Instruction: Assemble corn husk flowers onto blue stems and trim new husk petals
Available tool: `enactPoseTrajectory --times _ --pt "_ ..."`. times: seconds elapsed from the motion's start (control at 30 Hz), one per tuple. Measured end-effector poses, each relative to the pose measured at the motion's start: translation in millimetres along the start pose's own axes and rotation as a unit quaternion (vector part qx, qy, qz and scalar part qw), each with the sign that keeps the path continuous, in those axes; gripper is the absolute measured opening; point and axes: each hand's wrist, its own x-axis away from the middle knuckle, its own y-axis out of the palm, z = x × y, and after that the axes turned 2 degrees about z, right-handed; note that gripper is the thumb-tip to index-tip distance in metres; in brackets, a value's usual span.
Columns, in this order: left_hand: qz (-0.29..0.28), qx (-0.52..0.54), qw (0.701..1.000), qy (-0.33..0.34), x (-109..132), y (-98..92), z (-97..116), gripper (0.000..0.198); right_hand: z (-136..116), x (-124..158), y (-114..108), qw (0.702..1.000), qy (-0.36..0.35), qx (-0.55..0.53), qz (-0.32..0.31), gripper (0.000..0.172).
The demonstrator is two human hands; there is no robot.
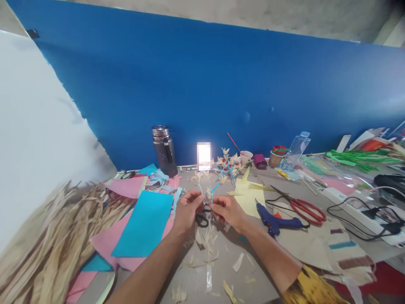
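My left hand [187,210] and my right hand [228,211] meet over the table centre, both pinched on a small craft flower sprig [209,185] with blue stems and cream husk petals. A bigger bunch of the same flowers [228,164] stands just behind. Black scissors [201,219] lie under my hands. Husk scraps [209,245] litter the table below my wrists.
A dark flask [164,150] and a lit phone [203,156] stand by the blue wall. Cyan paper [145,223] and pink paper [126,186] lie left, beside a husk pile [47,236]. A blue glue gun [275,219], red scissors [306,209], cups and a bottle [295,150] are right.
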Motion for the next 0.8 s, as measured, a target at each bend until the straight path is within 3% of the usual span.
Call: enactPoseTrajectory --times 0.23,0.53,0.8 --pt "-0.044 -0.002 0.999 0.006 10 3.8 3 0.029 3 0 3 0.997 -0.05 0.047 0.023 0.03" --pt "0.01 -0.06 0.997 0.038 12 4.7 8 0.023 6 5 10 0.997 -0.06 0.055 -0.015 0.026" --pt "0.033 -0.036 0.997 0.068 20 11.8 10 0.018 7 5 16 0.997 -0.046 0.051 -0.042 0.012"
